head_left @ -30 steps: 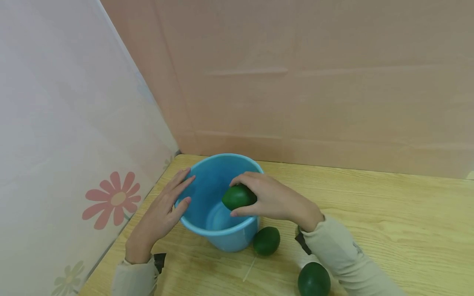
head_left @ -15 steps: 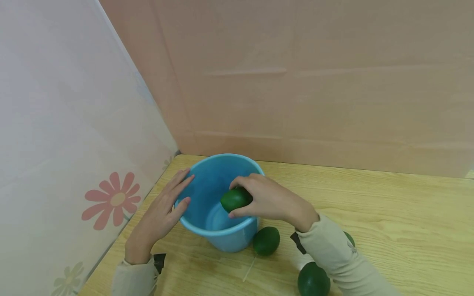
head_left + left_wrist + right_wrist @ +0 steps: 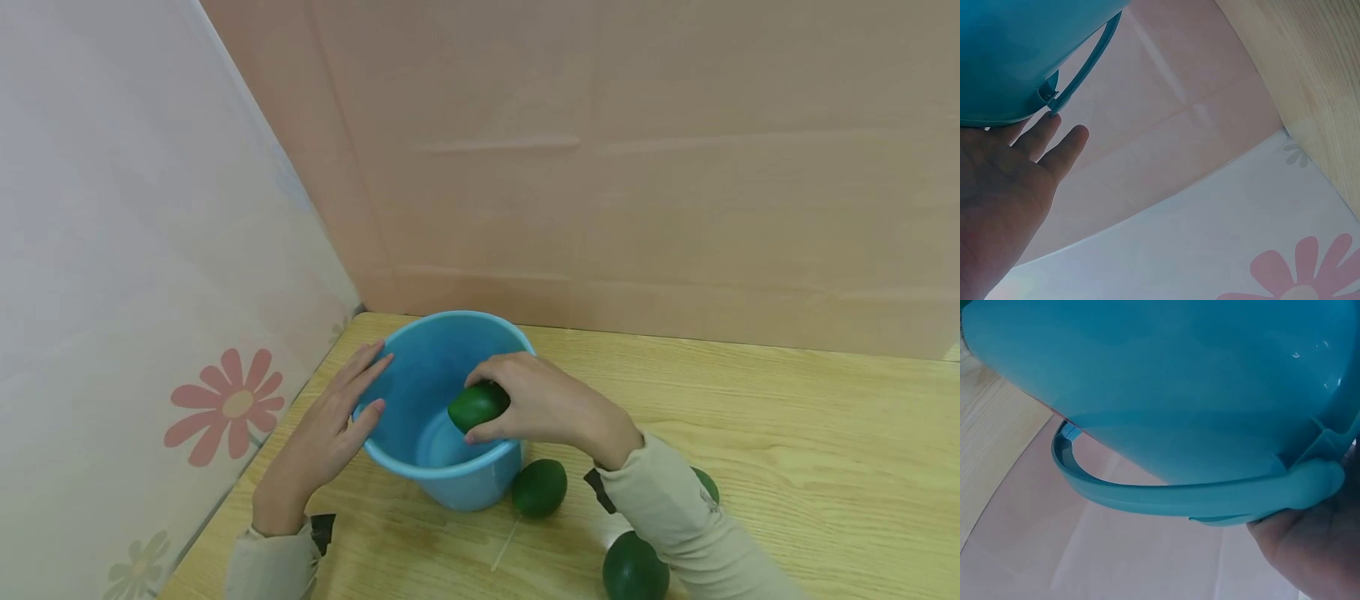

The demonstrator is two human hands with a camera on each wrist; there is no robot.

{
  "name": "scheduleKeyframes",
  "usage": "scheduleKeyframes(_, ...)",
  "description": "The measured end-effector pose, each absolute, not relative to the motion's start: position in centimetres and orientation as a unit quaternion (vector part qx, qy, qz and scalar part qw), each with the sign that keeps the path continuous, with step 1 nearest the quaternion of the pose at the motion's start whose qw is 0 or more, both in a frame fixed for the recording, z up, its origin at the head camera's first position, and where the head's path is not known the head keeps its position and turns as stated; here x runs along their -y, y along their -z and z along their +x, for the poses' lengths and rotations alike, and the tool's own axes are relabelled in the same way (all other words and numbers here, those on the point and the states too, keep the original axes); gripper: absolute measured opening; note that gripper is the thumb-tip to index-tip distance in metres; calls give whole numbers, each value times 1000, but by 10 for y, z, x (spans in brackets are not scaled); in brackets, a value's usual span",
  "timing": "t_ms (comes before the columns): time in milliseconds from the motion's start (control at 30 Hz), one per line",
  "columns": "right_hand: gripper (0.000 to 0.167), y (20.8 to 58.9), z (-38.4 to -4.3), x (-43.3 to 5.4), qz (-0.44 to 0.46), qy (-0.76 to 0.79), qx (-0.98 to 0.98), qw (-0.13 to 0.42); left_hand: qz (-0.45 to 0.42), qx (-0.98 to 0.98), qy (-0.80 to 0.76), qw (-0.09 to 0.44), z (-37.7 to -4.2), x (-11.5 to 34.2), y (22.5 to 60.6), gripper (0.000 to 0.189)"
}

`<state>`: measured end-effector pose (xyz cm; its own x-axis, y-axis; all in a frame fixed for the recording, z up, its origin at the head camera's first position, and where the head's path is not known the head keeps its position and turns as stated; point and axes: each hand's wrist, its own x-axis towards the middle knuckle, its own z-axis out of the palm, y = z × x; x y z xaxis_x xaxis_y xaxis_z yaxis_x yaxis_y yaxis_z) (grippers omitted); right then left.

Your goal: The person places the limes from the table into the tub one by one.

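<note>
A light blue bucket (image 3: 463, 490) stands upright on the wooden table. Inside its mouth, at the right side, my right hand (image 3: 547, 406) grips a dark green oval fruit (image 3: 477, 406) with a pointed tip, thumb nearest me and fingers on the far side. My left hand (image 3: 327, 433) rests on the bucket's left rim, its fingers extended and spread. From the left wrist view, those fingertips lie close to the handle joint of the bucket (image 3: 1004, 56). The right wrist view shows the curved handle (image 3: 1166, 499) hanging outside the bucket, while the held fruit is hidden there.
A similar green fruit (image 3: 540, 489) lies beside the bucket's base. Another fruit (image 3: 633, 568) sits nearer the front edge, and a third (image 3: 705, 483) peeks out behind the right sleeve. A flowered white panel (image 3: 150, 250) borders the table (image 3: 810, 467) on the left.
My right hand has shifted slightly left and down with the green fruit, uncovering part of a fruit behind the right sleeve. The left hand and the bucket have stayed in place.
</note>
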<state>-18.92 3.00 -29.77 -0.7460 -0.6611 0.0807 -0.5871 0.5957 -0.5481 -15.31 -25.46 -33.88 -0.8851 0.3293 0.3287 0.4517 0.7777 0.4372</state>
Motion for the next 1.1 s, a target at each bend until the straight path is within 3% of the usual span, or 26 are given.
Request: scheduleKeyframes(1100, 42, 300, -188, -31, -350, 287, -887, 89, -213, 932, 266, 121, -152, 257, 340, 55)
